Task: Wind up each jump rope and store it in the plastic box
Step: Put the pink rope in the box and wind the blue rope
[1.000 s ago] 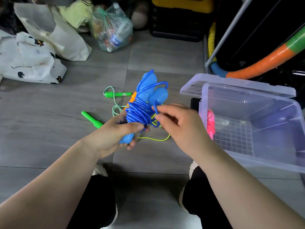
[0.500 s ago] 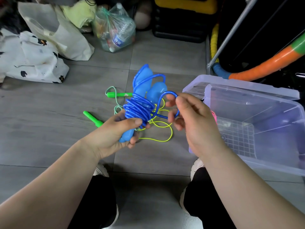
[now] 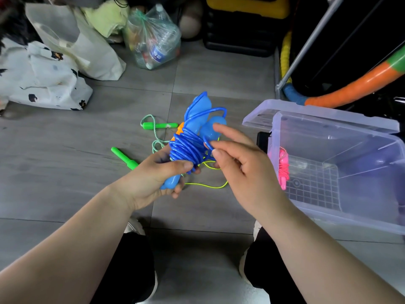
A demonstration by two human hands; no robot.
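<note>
Pink rope (image 3: 283,166) is in the plastic box (image 3: 328,218); blue rope (image 3: 186,148) looks nearly wound, left hand (image 3: 151,181) gripping the bundle, right hand (image 3: 243,165) pinching its last loop; green rope (image 3: 125,157) and yellow cord (image 3: 206,185) lie unwound on the floor.

Single head-worn view, forward and down

Clear bag of bottles (image 3: 153,40) sitting on grey tile floor (image 3: 54,172) beside white tote bags (image 3: 72,47); black-yellow case (image 3: 241,25) standing behind; orange hoop (image 3: 350,89) lying below slanting metal pole (image 3: 306,43).
</note>
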